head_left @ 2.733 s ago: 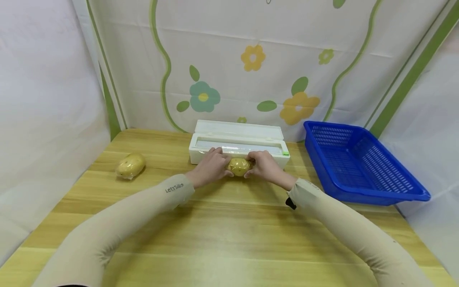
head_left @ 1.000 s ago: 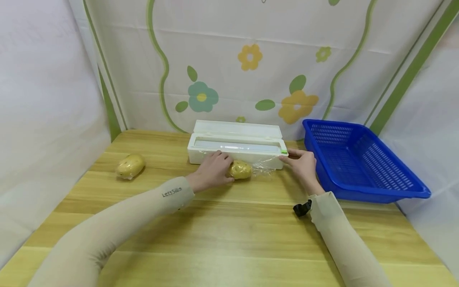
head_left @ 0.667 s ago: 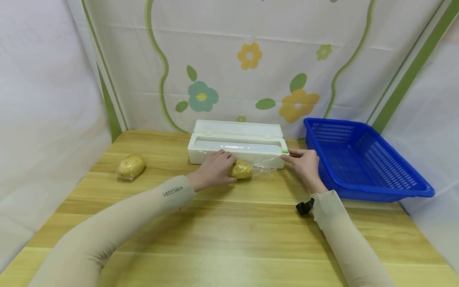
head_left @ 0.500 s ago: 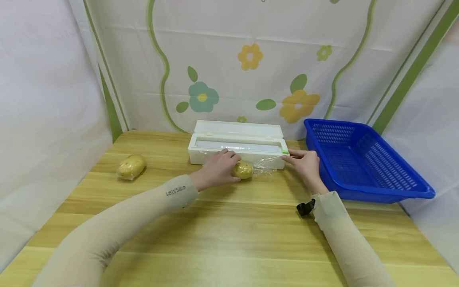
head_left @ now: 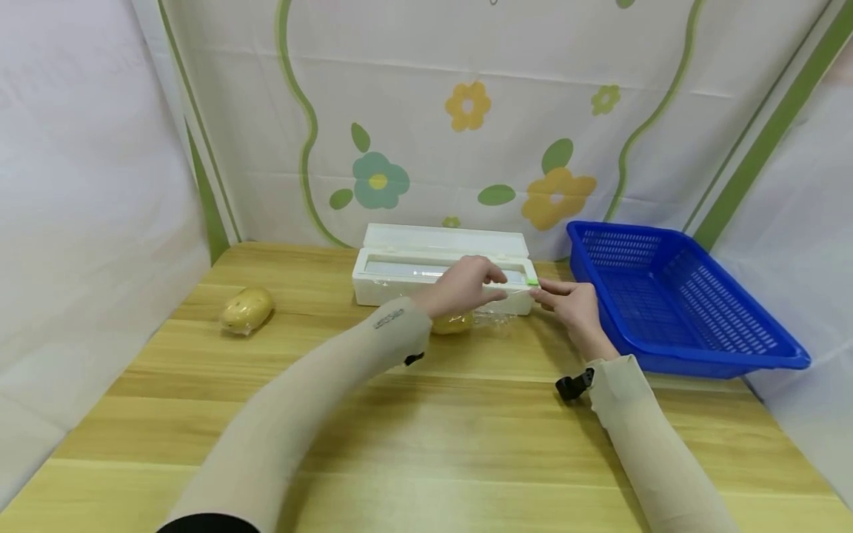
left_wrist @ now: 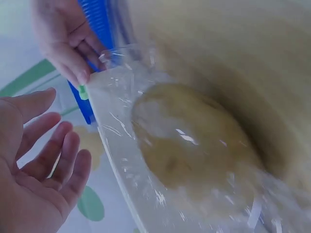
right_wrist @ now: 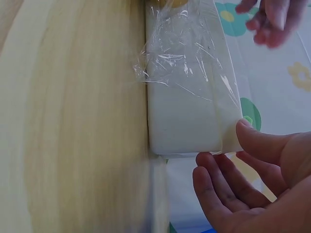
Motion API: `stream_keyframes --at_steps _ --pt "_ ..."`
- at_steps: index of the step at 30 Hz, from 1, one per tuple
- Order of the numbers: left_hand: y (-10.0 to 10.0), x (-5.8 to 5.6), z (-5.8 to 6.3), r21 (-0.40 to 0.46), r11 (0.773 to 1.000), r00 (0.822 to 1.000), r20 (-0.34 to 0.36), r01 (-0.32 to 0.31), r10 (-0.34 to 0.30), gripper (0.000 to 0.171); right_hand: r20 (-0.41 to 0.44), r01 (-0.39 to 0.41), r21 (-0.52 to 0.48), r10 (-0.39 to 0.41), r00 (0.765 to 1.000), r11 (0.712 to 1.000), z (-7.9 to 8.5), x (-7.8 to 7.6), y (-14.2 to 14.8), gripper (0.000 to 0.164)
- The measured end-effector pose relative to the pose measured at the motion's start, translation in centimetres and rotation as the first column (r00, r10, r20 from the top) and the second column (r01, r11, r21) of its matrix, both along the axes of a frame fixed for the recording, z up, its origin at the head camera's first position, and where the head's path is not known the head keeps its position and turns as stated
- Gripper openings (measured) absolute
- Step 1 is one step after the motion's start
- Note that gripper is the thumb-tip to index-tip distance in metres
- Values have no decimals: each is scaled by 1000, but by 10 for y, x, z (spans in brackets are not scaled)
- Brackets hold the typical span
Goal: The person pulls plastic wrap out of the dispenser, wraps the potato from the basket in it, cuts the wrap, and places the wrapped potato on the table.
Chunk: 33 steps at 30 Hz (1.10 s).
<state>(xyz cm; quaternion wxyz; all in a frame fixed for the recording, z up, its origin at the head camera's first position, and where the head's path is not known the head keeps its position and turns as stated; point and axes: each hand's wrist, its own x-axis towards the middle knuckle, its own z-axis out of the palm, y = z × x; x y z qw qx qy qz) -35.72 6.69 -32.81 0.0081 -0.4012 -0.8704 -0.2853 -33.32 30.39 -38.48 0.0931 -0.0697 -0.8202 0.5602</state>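
Note:
A white cling film dispenser (head_left: 383,292) stands at the back of the table, lid tipped back, with a small green slide cutter (head_left: 532,281) at the right end of its front edge. Clear film (right_wrist: 177,60) hangs down its front and covers a potato (left_wrist: 194,136) lying against it. My left hand (head_left: 469,285) hovers over the dispenser's front edge, holding nothing, fingers loosely bent and apart from the thumb. At the dispenser's right end, my right hand (right_wrist: 262,184) grips the corner, thumb on the edge beside the cutter and fingertips against the end face.
Another potato wrapped in film (head_left: 246,309) lies at the left of the table. A blue plastic basket (head_left: 693,363) stands at the right, close beside the right hand. Behind the dispenser hangs a flowered curtain (head_left: 426,111).
The right hand left the potato and went to the dispenser's right end, where it stays. The left hand then let go of the potato and moved up and right over the dispenser.

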Motion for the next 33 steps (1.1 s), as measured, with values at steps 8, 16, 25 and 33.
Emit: stream_keyframes --at_steps 8,16,25,33 --pt "37 -19 -6 109 989 985 153 -100 83 21 54 6 -93 -1 999 996 -2 0 0 48" --pt "62 -21 -13 71 978 977 91 -198 191 22 56 -16 -182 26 998 983 4 1 2 44" --pt "72 -23 -20 37 971 968 91 -236 232 23 89 -1 -220 21 996 975 4 0 3 43" --pt "72 -30 -16 -6 978 973 102 -208 207 13 110 28 -247 0 994 969 4 -1 1 41"
